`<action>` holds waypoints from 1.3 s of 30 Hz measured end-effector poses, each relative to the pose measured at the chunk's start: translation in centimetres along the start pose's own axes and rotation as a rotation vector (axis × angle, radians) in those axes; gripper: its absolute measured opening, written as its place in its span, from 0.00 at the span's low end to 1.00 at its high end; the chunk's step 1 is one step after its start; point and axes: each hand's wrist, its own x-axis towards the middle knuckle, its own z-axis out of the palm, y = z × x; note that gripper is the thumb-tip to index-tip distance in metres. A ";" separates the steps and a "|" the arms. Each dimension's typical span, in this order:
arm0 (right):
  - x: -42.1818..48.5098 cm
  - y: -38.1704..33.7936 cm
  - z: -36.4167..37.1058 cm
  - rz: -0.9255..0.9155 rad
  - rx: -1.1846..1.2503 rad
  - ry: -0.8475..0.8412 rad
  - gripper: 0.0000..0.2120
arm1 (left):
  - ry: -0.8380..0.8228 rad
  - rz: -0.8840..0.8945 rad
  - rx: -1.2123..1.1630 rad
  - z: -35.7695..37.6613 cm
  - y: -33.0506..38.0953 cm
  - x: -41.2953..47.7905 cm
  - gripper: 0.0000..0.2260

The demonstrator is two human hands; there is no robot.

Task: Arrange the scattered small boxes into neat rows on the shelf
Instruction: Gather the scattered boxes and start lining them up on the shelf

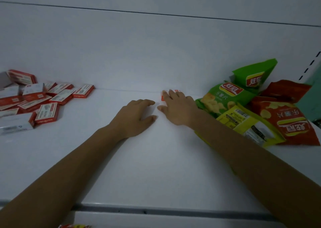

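On the far left of a white shelf (156, 167), a loose pile of small red and white boxes (40, 102) is lying jumbled, some flat and some overlapping at angles. Toward the middle, the left hand (135, 118) is resting palm down on the bare shelf, its fingers loosely bent and holding nothing. Just beside it, the right hand (177, 109) is reaching farther back, its straight, slightly spread fingers lying on top of a single red box (163, 97) sitting at the shelf's back edge. On the right, green crisp bags (224, 97) and a red crisp bag (286, 121) are lying heaped just beside the right wrist.
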 end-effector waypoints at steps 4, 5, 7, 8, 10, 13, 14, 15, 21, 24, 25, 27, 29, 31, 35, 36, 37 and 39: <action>0.5 0.4 0.0 0.012 0.047 -0.027 0.31 | -0.010 -0.010 -0.009 0.0 0.1 -0.1 0.24; 0.7 0.4 -0.3 0.015 0.045 -0.045 0.32 | -0.008 -0.012 -0.011 -0.1 0.1 -0.2 0.24; 0.9 0.4 -1.0 0.015 0.026 -0.074 0.32 | 0.017 -0.030 0.004 -0.1 0.3 -0.5 0.23; 0.9 0.2 -1.4 0.014 0.020 -0.066 0.32 | 0.041 -0.046 0.029 -0.3 0.4 -0.6 0.23; 0.8 -0.2 -2.4 0.003 0.024 0.025 0.30 | 0.088 -0.070 0.126 -0.9 0.4 -0.7 0.23; 0.5 -2.0 -3.9 -0.069 0.072 0.222 0.26 | 0.117 -0.050 0.268 -3.2 -0.4 -0.6 0.22; 0.4 -3.0 -4.4 -0.098 0.110 0.260 0.24 | 0.118 -0.037 0.291 -4.2 -0.9 -0.7 0.21; 0.4 -4.2 -4.9 -0.123 0.156 0.272 0.22 | 0.120 -0.022 0.312 -5.3 -1.5 -1.0 0.21; 1.8 -13.0 -5.5 -0.279 0.222 0.192 0.19 | 0.105 -0.017 0.428 -10.4 -7.3 -6.1 0.22; 3.0 -17.3 -5.8 -0.330 0.247 0.208 0.18 | 0.099 -0.027 0.440 -12.5 -9.8 -9.3 0.24; 3.2 -18.7 -5.9 -0.348 0.274 0.216 0.17 | 0.098 -0.029 0.443 -13.2 -10.7 -10.3 0.25; 3.6 -21.2 -6.1 -0.397 0.379 0.221 0.15 | 0.099 -0.036 0.424 -14.7 -12.6 -12.3 0.26; 3.4 -23.6 -6.0 -0.453 0.517 0.194 0.14 | 0.096 -0.024 0.397 -16.0 -14.5 -14.1 0.29; 3.0 -25.7 -5.9 -0.528 0.573 0.143 0.18 | 0.089 -0.018 0.381 -17.0 -16.5 -15.6 0.28; 2.7 -28.5 -4.9 -0.617 0.548 0.100 0.24 | 0.057 -0.005 0.365 -18.1 -19.9 -17.5 0.28; 2.9 -28.9 -4.5 -0.625 0.544 0.115 0.23 | 0.047 0.007 0.357 -18.2 -20.6 -17.7 0.28; 2.9 -29.1 -4.2 -0.645 0.538 0.159 0.23 | 0.042 0.024 0.349 -18.2 -21.1 -17.8 0.27; 3.2 -29.4 -3.3 -0.712 0.490 0.310 0.23 | 0.048 0.045 0.336 -18.2 -21.8 -17.7 0.27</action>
